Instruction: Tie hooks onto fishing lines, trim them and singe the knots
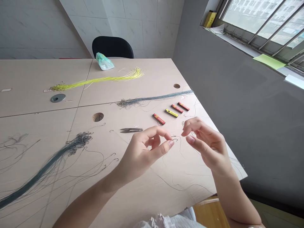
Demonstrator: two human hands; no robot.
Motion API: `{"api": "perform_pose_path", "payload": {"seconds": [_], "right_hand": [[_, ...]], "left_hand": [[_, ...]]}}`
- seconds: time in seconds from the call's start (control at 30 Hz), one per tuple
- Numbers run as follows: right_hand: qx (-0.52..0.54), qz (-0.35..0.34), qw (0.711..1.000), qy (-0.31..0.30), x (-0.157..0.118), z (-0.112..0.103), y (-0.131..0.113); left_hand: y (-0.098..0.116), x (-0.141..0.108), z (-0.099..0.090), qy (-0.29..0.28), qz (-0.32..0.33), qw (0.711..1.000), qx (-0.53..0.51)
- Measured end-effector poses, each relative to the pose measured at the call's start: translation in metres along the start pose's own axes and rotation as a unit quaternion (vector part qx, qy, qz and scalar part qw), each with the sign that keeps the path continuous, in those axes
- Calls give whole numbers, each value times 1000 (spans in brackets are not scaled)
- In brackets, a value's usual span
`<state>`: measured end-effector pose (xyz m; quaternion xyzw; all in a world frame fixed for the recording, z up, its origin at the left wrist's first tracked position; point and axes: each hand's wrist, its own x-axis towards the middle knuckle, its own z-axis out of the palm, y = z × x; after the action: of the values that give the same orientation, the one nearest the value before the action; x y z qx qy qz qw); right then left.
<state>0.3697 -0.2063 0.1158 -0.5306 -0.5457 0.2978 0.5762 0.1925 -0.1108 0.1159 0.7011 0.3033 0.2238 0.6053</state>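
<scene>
My left hand (148,147) pinches a small dark fish hook (175,139) between thumb and index finger, above the table. Thin line hangs near it. Just to the right, my right hand (206,142) is raised with thumb and index finger apart and nothing visible between them. Beyond my left hand lie small scissors (131,130). Farther back are a yellow battery-shaped piece (171,113) and several red ones (159,119). A bundle of dark line with hooks (80,141) stretches across the left side.
A blue-grey line bundle (156,97) and a yellow-green one (99,80) lie farther back. A green plastic bag (104,61) sits by the black chair (112,47). Loose lines cross the tabletop (133,196). A grey wall (228,85) borders the right.
</scene>
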Motion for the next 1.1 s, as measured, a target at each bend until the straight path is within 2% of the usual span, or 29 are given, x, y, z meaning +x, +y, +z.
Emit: {"api": "perform_pose_path", "payload": {"seconds": [0.27, 0.4, 0.47, 0.57, 0.63, 0.8, 0.87, 0.93, 1.0, 1.03, 1.1], "right_hand": [[-46, 7, 999, -5, 1, 4, -2], [-14, 53, 998, -7, 5, 4, 0], [45, 105, 993, -43, 6, 3, 3], [126, 180, 967, -131, 4, -6, 8], [132, 208, 958, -146, -1, -18, 12], [22, 217, 975, -50, -26, -61, 23], [-31, 259, 962, -77, -40, -73, 28], [-78, 319, 932, -155, -52, -77, 32], [-140, 339, 901, -230, -60, -75, 37], [-177, 330, 895, -242, -62, -74, 41], [-256, 292, 901, -192, -59, -72, 51]], "left_hand": [[-2, 3, 2, -1, 0, 1000, 19], [-4, 6, 3, -11, -9, 1000, 3], [-5, 8, 3, -22, -12, 1000, -15], [-7, 12, 0, -18, -20, 999, -26], [-8, 15, -5, 7, -24, 999, -24], [-5, 24, -28, 90, -19, 995, -49], [-2, 25, -38, 119, -15, 991, -65], [1, 25, -46, 147, -11, 986, -75], [2, 24, -51, 161, -14, 985, -68], [2, 24, -52, 158, -21, 986, -57], [1, 22, -52, 139, -31, 989, -31]]}}
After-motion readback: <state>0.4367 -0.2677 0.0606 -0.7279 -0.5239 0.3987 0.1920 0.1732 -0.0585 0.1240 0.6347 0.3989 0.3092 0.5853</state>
